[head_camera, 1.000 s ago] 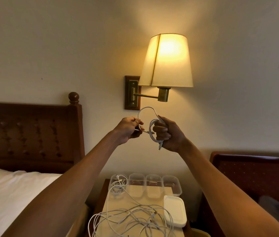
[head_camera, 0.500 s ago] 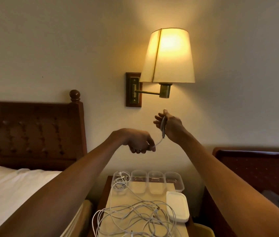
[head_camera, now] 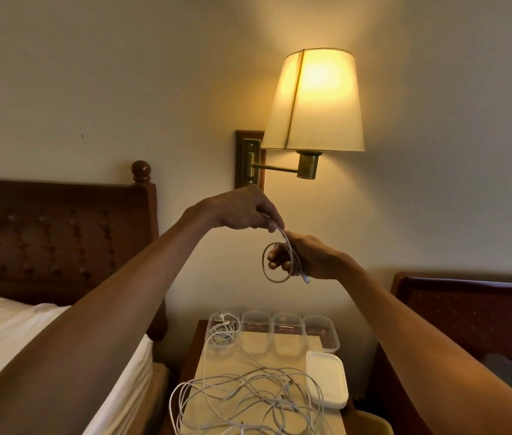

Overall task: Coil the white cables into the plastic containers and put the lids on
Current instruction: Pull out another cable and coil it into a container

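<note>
White cable (head_camera: 263, 262), wound into a small coil, is held in mid-air above the tabletop (head_camera: 283, 361), with the right grip (head_camera: 308, 259) curled around the coil and the left grip (head_camera: 242, 211) pinching its upper end, while loose cables (head_camera: 248, 390) lie near the plastic containers (head_camera: 322, 335) and lids (head_camera: 327, 384)

White cable (head_camera: 275, 262) part-coiled, held aloft. Cable tangle (head_camera: 248, 400) loose below; four clear containers (head_camera: 287, 318) in row behind, leftmost holding cable. White lids (head_camera: 327, 384) stacked right.
</note>
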Available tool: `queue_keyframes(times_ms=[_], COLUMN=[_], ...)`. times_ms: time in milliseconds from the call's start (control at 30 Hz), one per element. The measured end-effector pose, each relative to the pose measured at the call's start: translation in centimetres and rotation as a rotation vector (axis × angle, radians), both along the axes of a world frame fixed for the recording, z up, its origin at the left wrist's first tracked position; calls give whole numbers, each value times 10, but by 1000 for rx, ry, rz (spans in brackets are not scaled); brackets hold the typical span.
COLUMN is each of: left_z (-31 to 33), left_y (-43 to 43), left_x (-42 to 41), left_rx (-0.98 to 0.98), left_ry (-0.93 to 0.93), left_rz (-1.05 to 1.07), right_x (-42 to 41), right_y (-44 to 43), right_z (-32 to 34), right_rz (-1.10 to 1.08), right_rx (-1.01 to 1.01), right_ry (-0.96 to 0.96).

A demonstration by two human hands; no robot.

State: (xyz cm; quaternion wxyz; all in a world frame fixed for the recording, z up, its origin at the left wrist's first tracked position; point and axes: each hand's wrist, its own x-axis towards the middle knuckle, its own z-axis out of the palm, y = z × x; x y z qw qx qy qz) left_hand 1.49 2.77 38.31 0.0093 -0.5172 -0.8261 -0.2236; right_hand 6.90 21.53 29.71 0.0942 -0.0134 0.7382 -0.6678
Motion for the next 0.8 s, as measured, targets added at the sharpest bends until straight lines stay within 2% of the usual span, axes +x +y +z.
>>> queue_keyframes(times_ms=[100,200,333,533,600,733,800], left_z=[-10,-16,-24,-40,-47,-62,-71], left_y=[-5,-8,-12,1,4,-2,-4], left_x=[-6,-11,-17,-18,-16,-16,-18], left_rx=[119,184,200,344,327,437,434], left_ry=[-42,-54,-5,53,-106,-783,-851], left_rz=[9,38,91,194,216,81,-4], right_x=[-3,-6,-10,-9,-9,-5,-2], right_y=[-5,-7,-5,-6,-4,2,3], right_z=[-1,1,4,4,4,5,6], right_rz=[10,44,121,184,178,139,122], right_rx=[-61,-205,-350,-499,-514,-562,-568], right_ry=[-5,-15,-26,14,50,75,75])
